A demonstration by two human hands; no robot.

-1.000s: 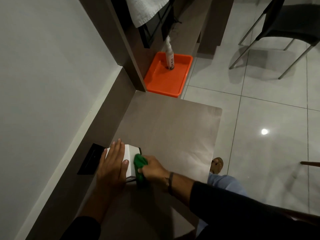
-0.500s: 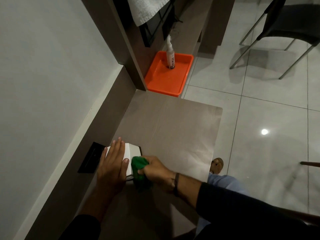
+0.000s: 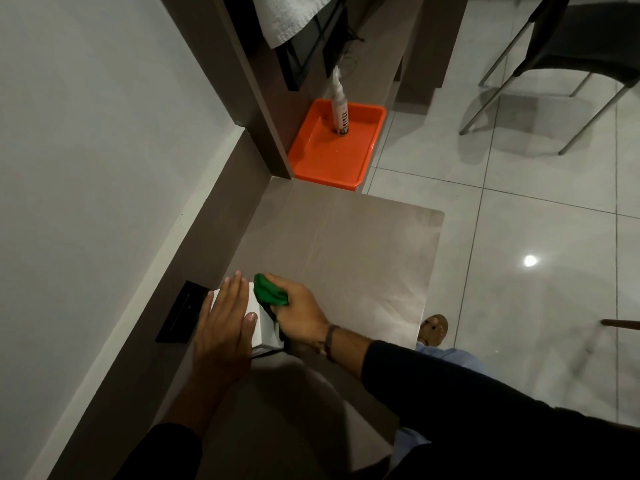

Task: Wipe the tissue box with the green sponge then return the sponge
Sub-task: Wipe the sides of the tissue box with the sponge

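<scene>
The tissue box stood on the near left part of the table, close to the wall side, a white box mostly covered by the two hands. The left hand lay flat and open on top of it, fingers together and pointing away toward the far end, the thumb resting along the right edge of the top. The right hand was closed around the sponge, a crumpled green wad bunched between thumb and fingers, and pressed it against the far right corner of the box, at the top edge of its right side. A dark band sat on the right wrist, and both arms wore dark sleeves. Just left of the box, a black socket plate was set flat in the brown ledge running along the wall. The rest of the table top, grey and bare, stretched away to the far right. Beyond its far edge, on the tiled floor, an orange tray sat against the brown upright, with a white bottle standing upright in its far part. A white towel hung above at the far end, and a dark chair stood far right. A sandalled foot showed just past the table's right edge.
</scene>
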